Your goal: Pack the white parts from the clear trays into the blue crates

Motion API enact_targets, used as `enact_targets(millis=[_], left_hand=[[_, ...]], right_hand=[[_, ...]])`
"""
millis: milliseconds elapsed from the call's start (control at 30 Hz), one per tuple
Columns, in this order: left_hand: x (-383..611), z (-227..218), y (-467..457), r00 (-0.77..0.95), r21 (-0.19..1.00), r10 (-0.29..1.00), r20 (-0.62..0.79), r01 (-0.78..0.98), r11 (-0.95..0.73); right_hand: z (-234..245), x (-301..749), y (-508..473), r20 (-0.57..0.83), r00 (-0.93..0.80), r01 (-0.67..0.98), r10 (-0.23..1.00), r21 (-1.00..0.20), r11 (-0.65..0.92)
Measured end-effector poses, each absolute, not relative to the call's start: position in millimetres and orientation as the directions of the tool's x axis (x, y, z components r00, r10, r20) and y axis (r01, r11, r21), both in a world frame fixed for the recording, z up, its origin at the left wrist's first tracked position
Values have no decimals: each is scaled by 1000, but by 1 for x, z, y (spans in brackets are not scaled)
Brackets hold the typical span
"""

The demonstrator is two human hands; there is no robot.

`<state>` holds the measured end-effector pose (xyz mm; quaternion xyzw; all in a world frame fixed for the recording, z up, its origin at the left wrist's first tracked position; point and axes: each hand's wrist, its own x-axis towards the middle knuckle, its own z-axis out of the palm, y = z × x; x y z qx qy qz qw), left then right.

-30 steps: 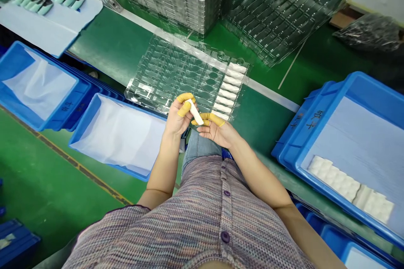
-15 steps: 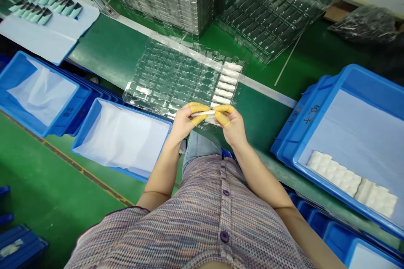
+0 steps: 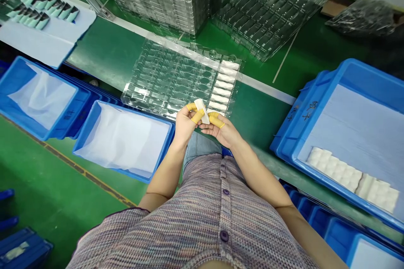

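Note:
Between my hands is a small flat white piece [image 3: 202,110], tilted on its edge above the near side of the tray. My left hand [image 3: 187,122], in yellow finger cots, is closed on it in a pinch. The yellow-capped fingers of my right hand [image 3: 225,129] grip its lower right side. Just beyond lies a clear plastic tray [image 3: 167,77] with rows of moulded pockets. Its right-hand column holds several similar white pieces [image 3: 224,85]; my fingers partly hide the near end of that column.
A blue bin [image 3: 344,71] with white pieces [image 3: 350,176] stands at right. Blue bins with white liners [image 3: 126,138] are at left. Behind are a tall stack of filled trays [image 3: 176,4] and clear trays [image 3: 271,12]. Dark-and-teal pieces [image 3: 41,8] lie on a sheet, far left.
The white piece has turned from lying nearly level between both hands to a steep tilt. My right hand has moved slightly lower and its fingers have spread a little.

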<state>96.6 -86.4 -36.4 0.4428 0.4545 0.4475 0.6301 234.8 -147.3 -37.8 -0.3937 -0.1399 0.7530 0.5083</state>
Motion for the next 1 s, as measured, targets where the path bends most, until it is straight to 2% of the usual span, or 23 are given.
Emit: enact_targets(millis=[133,267,467,533,633,700,833,1000], left_hand=[[97,-31,-87,130,994,988,-81,-63,90],[98,-26,-87,99,999,995,4,48,-9],[96,-24,-87,110,992,994,22,119,-36],[96,-27,-86,127,996,992,-20,83,9],[95,-33,-85,198,989,974,-115,-72,131],[95,-38,-85,217,979,971,-104,-150,139],[93,-42,-85,207,987,978,-33,-145,63],[90,-40,-85,385,945,917,-104,-250,212]], right_hand=[[-38,233,-146,-491,-244,-719,836,-487,-496],[-38,229,-147,-494,-278,-750,824,-425,-507],[-39,225,-148,-491,-331,-775,806,-346,-529],[-39,225,-148,-486,-312,-786,816,-350,-509],[-41,223,-146,-491,-210,-809,846,-398,-432],[-42,222,-146,-489,-141,-810,861,-443,-384],[-41,222,-146,-464,-126,-771,877,-511,-380],[-37,223,-148,-459,-143,-762,877,-514,-393]])
